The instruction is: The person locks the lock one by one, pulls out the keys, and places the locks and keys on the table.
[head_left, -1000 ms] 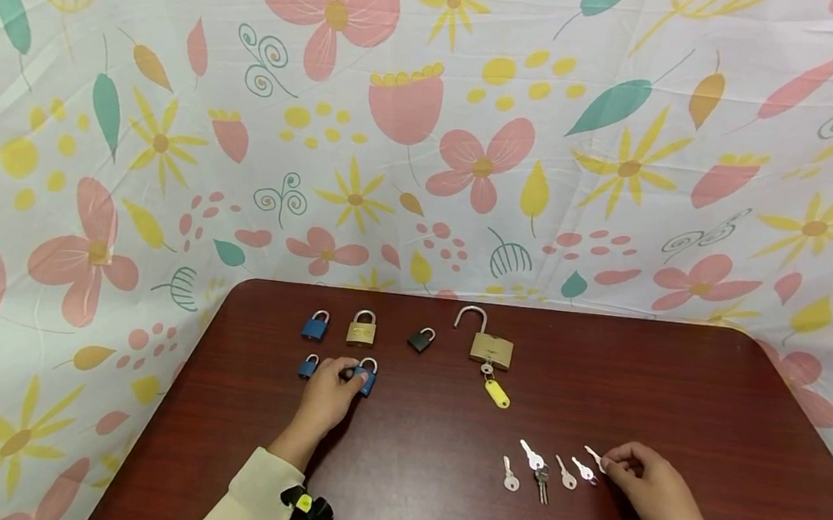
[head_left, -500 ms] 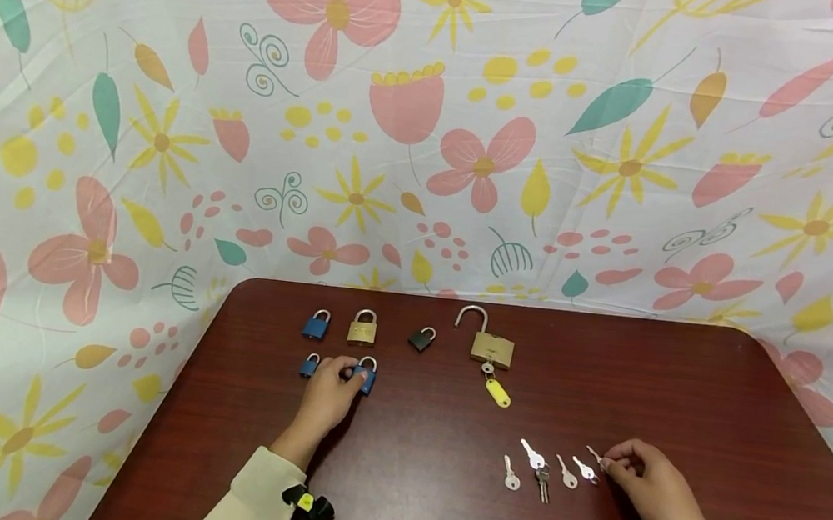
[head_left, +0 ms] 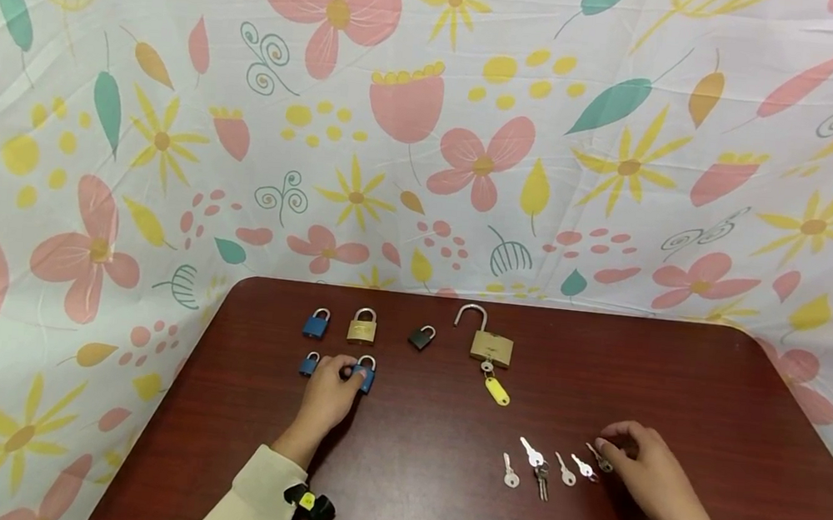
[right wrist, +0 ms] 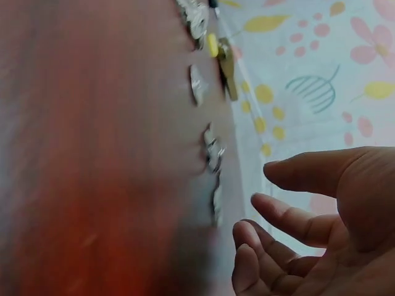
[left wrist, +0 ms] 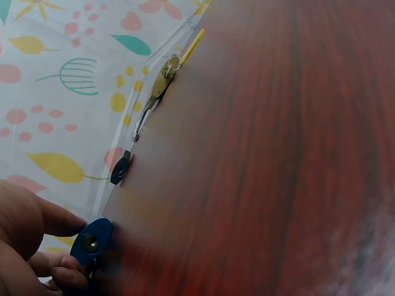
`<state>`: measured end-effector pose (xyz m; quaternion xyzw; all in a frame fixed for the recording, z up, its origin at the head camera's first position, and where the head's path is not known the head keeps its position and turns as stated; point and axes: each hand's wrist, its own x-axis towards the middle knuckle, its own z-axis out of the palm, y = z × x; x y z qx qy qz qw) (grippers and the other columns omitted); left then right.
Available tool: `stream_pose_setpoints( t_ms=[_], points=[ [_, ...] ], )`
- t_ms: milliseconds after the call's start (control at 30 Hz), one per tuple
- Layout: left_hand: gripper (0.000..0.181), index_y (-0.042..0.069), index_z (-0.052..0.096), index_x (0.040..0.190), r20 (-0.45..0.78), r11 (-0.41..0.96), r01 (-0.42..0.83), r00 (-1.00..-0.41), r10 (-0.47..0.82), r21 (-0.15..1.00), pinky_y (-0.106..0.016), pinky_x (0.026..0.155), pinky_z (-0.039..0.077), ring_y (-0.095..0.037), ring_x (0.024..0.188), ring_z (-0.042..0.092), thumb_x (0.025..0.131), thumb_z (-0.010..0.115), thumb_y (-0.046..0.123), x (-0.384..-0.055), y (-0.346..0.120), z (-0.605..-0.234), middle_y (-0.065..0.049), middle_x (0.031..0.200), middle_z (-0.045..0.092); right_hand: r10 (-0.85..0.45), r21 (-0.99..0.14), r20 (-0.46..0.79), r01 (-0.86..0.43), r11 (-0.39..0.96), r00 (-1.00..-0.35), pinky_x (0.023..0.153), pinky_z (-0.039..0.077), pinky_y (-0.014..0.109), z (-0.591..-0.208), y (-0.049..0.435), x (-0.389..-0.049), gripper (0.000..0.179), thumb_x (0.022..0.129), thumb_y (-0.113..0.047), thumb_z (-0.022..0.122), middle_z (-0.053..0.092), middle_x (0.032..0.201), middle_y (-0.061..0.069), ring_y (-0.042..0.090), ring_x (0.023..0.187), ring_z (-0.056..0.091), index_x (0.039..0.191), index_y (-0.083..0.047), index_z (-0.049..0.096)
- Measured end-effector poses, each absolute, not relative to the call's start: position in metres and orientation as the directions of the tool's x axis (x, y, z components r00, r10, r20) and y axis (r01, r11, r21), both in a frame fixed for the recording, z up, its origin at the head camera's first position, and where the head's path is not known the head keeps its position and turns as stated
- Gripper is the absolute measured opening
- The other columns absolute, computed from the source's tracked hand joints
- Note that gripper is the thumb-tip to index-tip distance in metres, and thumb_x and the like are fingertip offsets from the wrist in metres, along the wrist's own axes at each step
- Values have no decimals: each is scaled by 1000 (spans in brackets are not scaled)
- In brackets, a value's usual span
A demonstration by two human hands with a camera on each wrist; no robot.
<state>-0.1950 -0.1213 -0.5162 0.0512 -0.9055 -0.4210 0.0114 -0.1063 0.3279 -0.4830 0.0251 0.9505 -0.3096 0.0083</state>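
My left hand (head_left: 329,391) pinches a blue padlock (head_left: 363,377) between thumb and fingers; in the left wrist view the keyhole end of the padlock (left wrist: 91,242) faces the camera. A smaller blue padlock (head_left: 309,363) lies just left of that hand. My right hand (head_left: 648,475) hovers beside the rightmost key (head_left: 600,459), thumb and fingers spread with nothing between them; the right wrist view shows the same gap in the hand (right wrist: 308,228). Several more keys lie in a row to its left, among them a silver key (head_left: 565,469) and a small bunch of keys (head_left: 542,480).
Along the back stand another blue padlock (head_left: 316,325), a brass padlock (head_left: 362,329), a black padlock (head_left: 421,338) and a large brass padlock (head_left: 491,348) with its shackle open. A key with a yellow tag (head_left: 498,390) hangs from it. A floral cloth (head_left: 429,127) backs the table (head_left: 424,495).
My right hand has let go of the rightmost key, which now lies on the table, and has lifted slightly away with its fingers parted. The left hand stays on the blue padlock.
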Motion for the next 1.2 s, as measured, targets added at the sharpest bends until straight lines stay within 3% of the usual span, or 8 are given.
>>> stream_pose_setpoints(
  t_ms=[233,467,667,833,1200],
  points=[
    [28,7,68,118,-23,640,-84,-994,-103,764,-36,75,45,-19,82,54,98,66,25,-196,-121,-517,-7,101,57,-19,-599,72,-59,799,-997,72,52,26,-465,304,-121,24,98,-24,66,60,110,18,24,93,66,113,-4,65],
    [29,7,67,120,-31,630,-90,-994,-104,771,-34,74,44,-19,81,54,98,64,26,-195,-123,-515,-6,102,57,-109,-592,183,-198,781,-977,86,56,46,-453,272,-144,19,97,-16,68,61,111,13,27,98,66,112,-5,66],
    [28,7,67,119,-16,626,-82,-994,-110,776,-35,73,43,-19,80,53,98,64,26,-193,-121,-515,-7,101,57,-204,-549,158,-257,795,-966,97,49,56,-452,254,-165,36,96,-15,68,58,128,20,38,116,60,128,-2,61],
    [27,7,66,118,-11,630,-81,-993,-115,773,-36,74,43,-20,81,53,98,64,25,-192,-121,-517,-7,100,56,-302,-497,94,-307,811,-949,108,41,63,-455,241,-183,58,95,-15,68,42,150,29,48,135,46,146,3,46],
    [25,9,67,116,7,600,-83,-989,-146,796,-35,75,45,-20,83,55,95,68,23,-193,-122,-517,-9,101,57,-324,-452,52,-312,836,-945,108,42,62,-459,224,-215,66,92,-14,70,37,153,34,51,137,44,148,5,42]
  ],
)
